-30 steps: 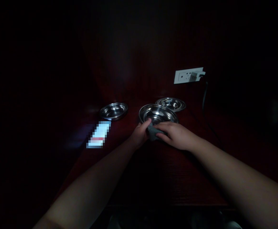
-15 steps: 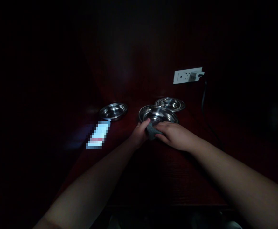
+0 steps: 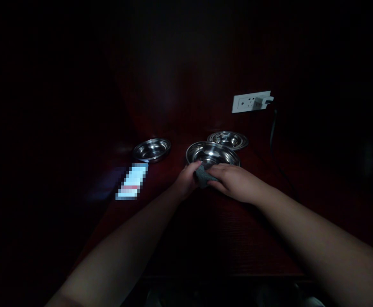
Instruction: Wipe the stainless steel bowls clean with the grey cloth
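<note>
A shiny metal bowl (image 3: 212, 150) is tilted toward me at the middle of the dark red table. My left hand (image 3: 188, 179) grips its near left rim, the thumb over the edge and the other fingers hidden below. My right hand (image 3: 233, 179) is closed on a grey-green cloth (image 3: 203, 177), pressed against the bowl's near rim. The cloth also touches my left thumb. Behind the held bowl, at right, sits a second metal bowl or stack (image 3: 233, 140) with a wide rim. Another metal bowl (image 3: 152, 149) stands to the left.
A lit phone-like screen (image 3: 132, 181), pixelated, lies in front of the left bowl. On the back wall is a white socket plate (image 3: 250, 102) with a plug, and a black cable (image 3: 272, 132) hangs down to the table's right side. The surroundings are very dark.
Almost nothing differs. My left thumb has shifted slightly down at the rim, and both hands keep their hold on the bowl and cloth.
</note>
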`<state>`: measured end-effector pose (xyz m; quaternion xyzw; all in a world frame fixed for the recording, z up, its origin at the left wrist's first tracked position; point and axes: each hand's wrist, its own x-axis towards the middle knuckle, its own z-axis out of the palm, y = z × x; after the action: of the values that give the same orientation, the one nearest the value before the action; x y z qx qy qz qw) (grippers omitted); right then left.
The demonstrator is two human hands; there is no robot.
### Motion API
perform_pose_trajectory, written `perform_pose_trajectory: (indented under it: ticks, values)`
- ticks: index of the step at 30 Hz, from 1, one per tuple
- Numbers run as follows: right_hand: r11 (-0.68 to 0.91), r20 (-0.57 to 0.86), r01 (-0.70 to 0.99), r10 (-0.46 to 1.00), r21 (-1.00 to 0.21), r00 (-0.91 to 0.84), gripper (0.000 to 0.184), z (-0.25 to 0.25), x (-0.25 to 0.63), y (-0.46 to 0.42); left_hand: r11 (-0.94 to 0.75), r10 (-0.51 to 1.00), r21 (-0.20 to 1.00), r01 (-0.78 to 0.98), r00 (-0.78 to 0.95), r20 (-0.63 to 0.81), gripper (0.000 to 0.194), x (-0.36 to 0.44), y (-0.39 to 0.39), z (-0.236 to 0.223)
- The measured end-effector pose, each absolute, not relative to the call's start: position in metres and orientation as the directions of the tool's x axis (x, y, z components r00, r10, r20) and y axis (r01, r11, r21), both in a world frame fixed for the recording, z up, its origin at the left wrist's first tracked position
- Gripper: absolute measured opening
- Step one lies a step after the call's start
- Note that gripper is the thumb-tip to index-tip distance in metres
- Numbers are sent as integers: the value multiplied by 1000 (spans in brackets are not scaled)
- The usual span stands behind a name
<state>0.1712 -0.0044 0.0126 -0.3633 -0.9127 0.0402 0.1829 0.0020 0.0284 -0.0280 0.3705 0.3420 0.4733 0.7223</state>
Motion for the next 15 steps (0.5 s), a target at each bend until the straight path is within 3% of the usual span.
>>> perform_pose_trajectory:
  ticks: [15]
  values:
    - [739,326,653,665,-164,-671,23,16,173,-4,318,925,837,-445,342,-169,39,-1,28,-25]
